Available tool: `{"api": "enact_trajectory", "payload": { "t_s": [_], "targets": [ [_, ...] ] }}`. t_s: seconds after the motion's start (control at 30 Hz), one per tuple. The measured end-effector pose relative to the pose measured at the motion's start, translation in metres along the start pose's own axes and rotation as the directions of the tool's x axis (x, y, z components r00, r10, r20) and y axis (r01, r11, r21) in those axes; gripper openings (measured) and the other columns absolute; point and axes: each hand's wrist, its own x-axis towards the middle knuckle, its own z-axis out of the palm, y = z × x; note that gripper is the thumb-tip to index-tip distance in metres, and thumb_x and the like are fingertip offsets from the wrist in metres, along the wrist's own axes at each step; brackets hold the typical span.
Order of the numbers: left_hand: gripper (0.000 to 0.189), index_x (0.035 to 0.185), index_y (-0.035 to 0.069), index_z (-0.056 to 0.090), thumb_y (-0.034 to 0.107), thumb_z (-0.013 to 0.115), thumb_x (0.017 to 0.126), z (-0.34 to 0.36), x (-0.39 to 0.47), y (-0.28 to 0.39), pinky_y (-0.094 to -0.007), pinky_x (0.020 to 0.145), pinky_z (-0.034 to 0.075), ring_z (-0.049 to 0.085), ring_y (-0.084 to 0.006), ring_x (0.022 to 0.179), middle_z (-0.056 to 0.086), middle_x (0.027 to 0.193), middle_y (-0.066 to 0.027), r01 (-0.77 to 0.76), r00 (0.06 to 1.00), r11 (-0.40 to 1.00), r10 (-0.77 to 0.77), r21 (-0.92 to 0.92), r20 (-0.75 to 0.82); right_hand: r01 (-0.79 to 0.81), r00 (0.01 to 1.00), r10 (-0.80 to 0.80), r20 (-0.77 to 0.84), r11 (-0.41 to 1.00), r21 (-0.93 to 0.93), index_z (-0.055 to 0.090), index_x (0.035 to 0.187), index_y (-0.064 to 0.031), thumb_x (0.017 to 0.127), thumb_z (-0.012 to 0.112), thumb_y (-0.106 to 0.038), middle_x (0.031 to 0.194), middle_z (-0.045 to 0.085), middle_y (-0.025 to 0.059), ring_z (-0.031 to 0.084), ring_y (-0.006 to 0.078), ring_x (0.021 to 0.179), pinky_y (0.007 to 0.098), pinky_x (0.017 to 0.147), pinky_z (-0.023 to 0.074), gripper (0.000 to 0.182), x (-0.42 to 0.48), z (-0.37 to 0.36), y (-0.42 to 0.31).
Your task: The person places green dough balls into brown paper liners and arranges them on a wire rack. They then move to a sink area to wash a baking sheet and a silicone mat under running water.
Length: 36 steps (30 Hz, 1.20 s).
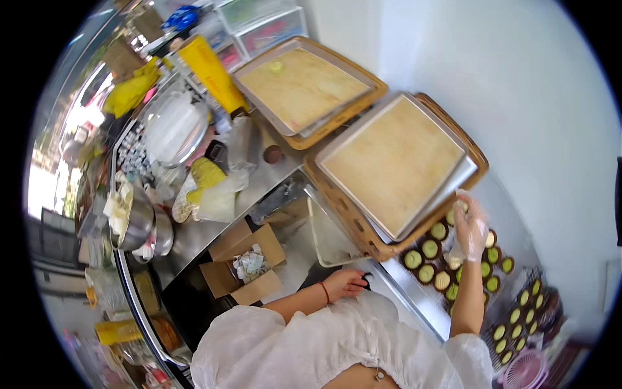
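Observation:
My right hand (470, 231), in a clear plastic glove, is over rows of small dark-rimmed cakes with green tops (429, 249). Its fingers close around one green-topped cake (461, 207), close to the edge of a brown tray. A few cakes carry a pale shell-shaped piece (441, 280). Bare, with a red cord at the wrist, my left hand (346, 283) lies low in front of my waist. Its fingertips meet a small black object (367, 281), partly hidden; whether they grip it is unclear.
Two brown trays hold lined baking pans (393, 165) (306, 87). More cakes stand on a wire rack (517, 316) beside a pink basket (526, 370). An open cardboard box (265, 243) sits below the steel counter (204, 238). Metal bowls (138, 223) and a yellow box (211, 73) crowd the left.

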Motion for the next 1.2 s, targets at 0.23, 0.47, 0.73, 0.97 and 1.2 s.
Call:
{"api": "enact_trajectory", "payload": {
  "t_s": [0.23, 0.47, 0.73, 0.97, 1.2],
  "targets": [
    [0.019, 0.085, 0.007, 0.060, 0.026, 0.058, 0.084, -0.074, -0.033, 0.083, -0.0264, 0.053, 0.048, 0.057, -0.0131, 0.058, 0.062, 0.076, -0.0060, -0.499, 0.866, 0.865, 0.500, 0.053, -0.014, 0.187, 0.973, -0.179, 0.147, 0.981, -0.043, 0.062, 0.104, -0.0023, 0.082, 0.059, -0.007, 0.111, 0.061, 0.0145, 0.056, 0.0240, 0.107, 0.0321, 0.094, 0.0399, 0.022, 0.047, 0.069, -0.088],
    [0.031, 0.115, 0.004, 0.051, 0.024, 0.048, 0.092, -0.219, 0.013, 0.238, -0.0337, 0.061, 0.049, 0.059, -0.0247, 0.072, 0.059, 0.097, -0.0124, -0.697, 0.236, 0.594, 0.720, 0.403, -0.653, 0.329, 0.791, -0.401, 0.463, 0.916, 0.230, 0.064, 0.098, -0.0049, 0.081, 0.058, -0.008, 0.100, 0.063, 0.0155, 0.060, 0.0316, 0.090, 0.0390, 0.082, 0.0474, 0.018, 0.095, 0.195, -0.222],
    [0.026, 0.100, 0.002, 0.063, 0.023, 0.051, 0.090, -0.254, 0.020, 0.282, -0.0397, 0.081, 0.047, 0.062, -0.0355, 0.089, 0.065, 0.093, -0.0199, -0.506, 0.188, 0.588, 0.789, 0.631, -0.585, 0.367, 0.744, -0.238, 0.625, 0.927, -0.084, 0.055, 0.115, -0.0040, 0.080, 0.049, -0.007, 0.126, 0.051, 0.0208, 0.057, 0.0358, 0.103, 0.0426, 0.087, 0.0470, 0.035, 0.043, 0.395, -0.237],
    [0.022, 0.095, 0.003, 0.066, 0.022, 0.060, 0.085, -0.262, 0.020, 0.278, -0.0330, 0.073, 0.049, 0.064, -0.0256, 0.077, 0.067, 0.082, -0.0140, -0.543, 0.132, 0.502, 0.843, 0.673, -0.521, 0.222, 0.857, -0.185, 0.481, 0.975, -0.022, 0.056, 0.113, -0.0034, 0.076, 0.050, -0.008, 0.127, 0.050, 0.0200, 0.051, 0.0356, 0.111, 0.0428, 0.095, 0.0420, 0.038, 0.041, 0.444, -0.208],
    [0.017, 0.092, 0.003, 0.064, 0.013, 0.066, 0.078, -0.257, 0.005, 0.284, -0.0335, 0.072, 0.049, 0.063, -0.0252, 0.079, 0.063, 0.090, -0.0125, -0.597, 0.155, 0.393, 0.912, 0.699, -0.379, 0.160, 0.886, -0.100, 0.452, 0.983, -0.095, 0.060, 0.106, -0.0034, 0.077, 0.050, -0.010, 0.115, 0.058, 0.0158, 0.056, 0.0330, 0.104, 0.0417, 0.092, 0.0438, 0.032, 0.039, 0.446, -0.207]
  ]
}}
